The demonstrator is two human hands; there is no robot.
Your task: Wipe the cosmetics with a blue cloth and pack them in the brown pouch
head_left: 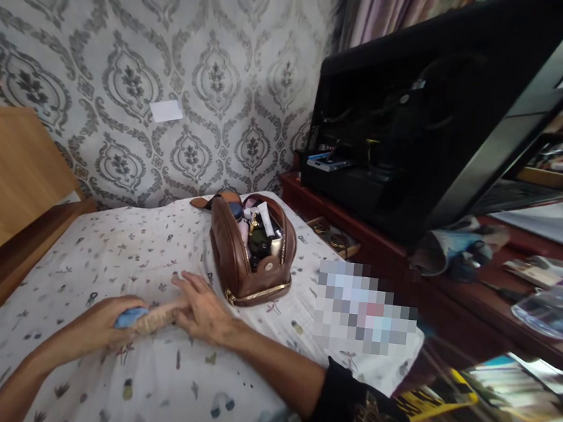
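Observation:
On the patterned white bed sheet point(121, 248) my left hand point(108, 324) is closed around the blue end of a slim tan object point(157, 315), perhaps a brush or tube. My right hand point(203, 307) lies over the other end of that object with fingers stretched out flat. Just beyond my right hand stands a brown leather toiletry bag point(236, 260), unzipped, with tubes and small bottles showing inside.
A dark red wooden desk point(397, 257) runs along the bed's right side, carrying an open black computer case point(422, 118), papers and clutter. A wooden headboard point(8, 175) stands at left. Patterned wallpaper is behind. A blurred patch lies on the sheet at right.

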